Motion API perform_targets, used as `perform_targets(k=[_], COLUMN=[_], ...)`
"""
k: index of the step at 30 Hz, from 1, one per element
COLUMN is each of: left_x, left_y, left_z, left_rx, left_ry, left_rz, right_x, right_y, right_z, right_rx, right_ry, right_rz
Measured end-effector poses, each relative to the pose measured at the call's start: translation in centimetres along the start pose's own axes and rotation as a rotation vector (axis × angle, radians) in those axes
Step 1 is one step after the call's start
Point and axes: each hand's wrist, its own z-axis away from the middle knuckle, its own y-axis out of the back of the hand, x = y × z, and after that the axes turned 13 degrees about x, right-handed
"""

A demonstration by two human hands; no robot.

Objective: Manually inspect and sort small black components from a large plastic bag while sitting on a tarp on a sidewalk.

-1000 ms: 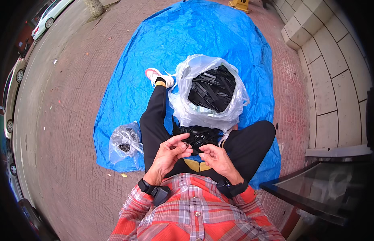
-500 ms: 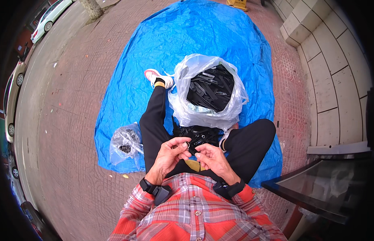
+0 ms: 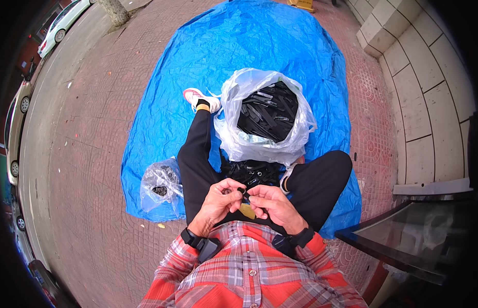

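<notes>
Close together above my lap, my two hands hold a small black strip (image 3: 244,192) between them. My left hand (image 3: 222,201) pinches its left end with thumb and index finger. The fingers of my right hand (image 3: 272,202) are closed on its other end. Most of the strip is covered by fingertips, so its exact kind is unclear. Just beyond the hands lies a pile of black strips (image 3: 251,172) with small shiny parts among them. Farther off, a clear plastic bag (image 3: 233,141) stands wide-mouthed, full of flat black strips (image 3: 269,110).
Under everything spreads a blue tarp (image 3: 213,46) on red paving (image 3: 95,133). A smaller clear bag (image 3: 161,179) with dark bits sits beside my left leg. At right stand a tiled wall (image 3: 418,108) and a dark-framed glass panel (image 3: 403,236). Parked cars (image 3: 18,118) line the left.
My hands have come closer together, and the right fingers now meet the left ones at the black strip. The shiny ring seen earlier at the left fingertips is no longer visible.
</notes>
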Motion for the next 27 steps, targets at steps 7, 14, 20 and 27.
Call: perform_targets(k=[7, 14, 20, 27], left_x=[1.0, 1.5, 0.6, -0.3], left_y=[-0.1, -1.2, -1.6, -1.1], left_z=[0.6, 2.0, 2.1, 0.5], left_rx=[0.021, 0.030, 0.067, 0.246], left_ry=[-0.062, -0.144, -0.256, -0.479], left_rz=[-0.088, -0.323, -0.379, -0.559], right_x=[-1.6, -1.5, -1.2, -1.0], right_y=[-1.4, -0.3, -0.7, -3.9], right_z=[0.5, 0.4, 0.1, -0.1], right_rx=[0.152, 0.025, -0.014, 0.367], right_ry=[0.155, 0.057, -0.006, 0.976], right_rz=[0.189, 0.320, 0.176, 1.162])
